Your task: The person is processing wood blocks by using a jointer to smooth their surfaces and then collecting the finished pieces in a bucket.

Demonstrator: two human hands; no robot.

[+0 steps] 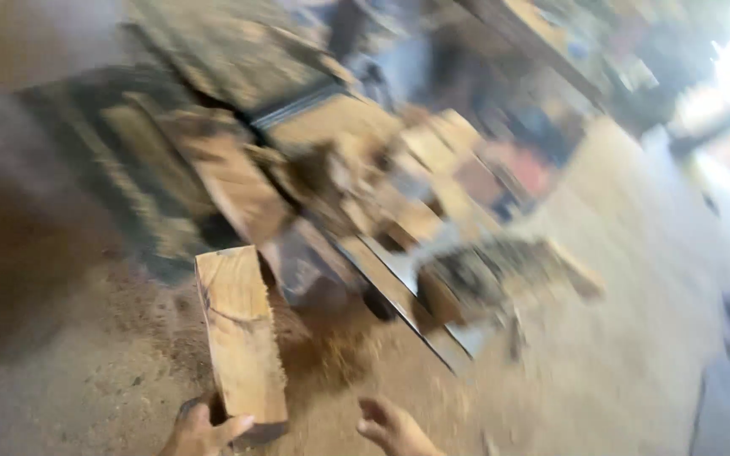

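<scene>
A pale wooden block point(240, 338), long and rectangular with a rough sawn edge, sticks up from the bottom of the head view. My left hand point(200, 432) grips its near end, thumb across the front face. My right hand point(392, 426) is to the right of the block, apart from it, fingers curled loosely and holding nothing. Both hands are cut off by the lower edge. The whole view is blurred by motion.
A heap of wooden planks and offcuts point(340, 186) lies ahead on a sawdust-covered floor point(601, 355). Dark boards point(230, 59) lean at the back left. A long bench or beam point(542, 42) runs at the upper right, with bright light beyond.
</scene>
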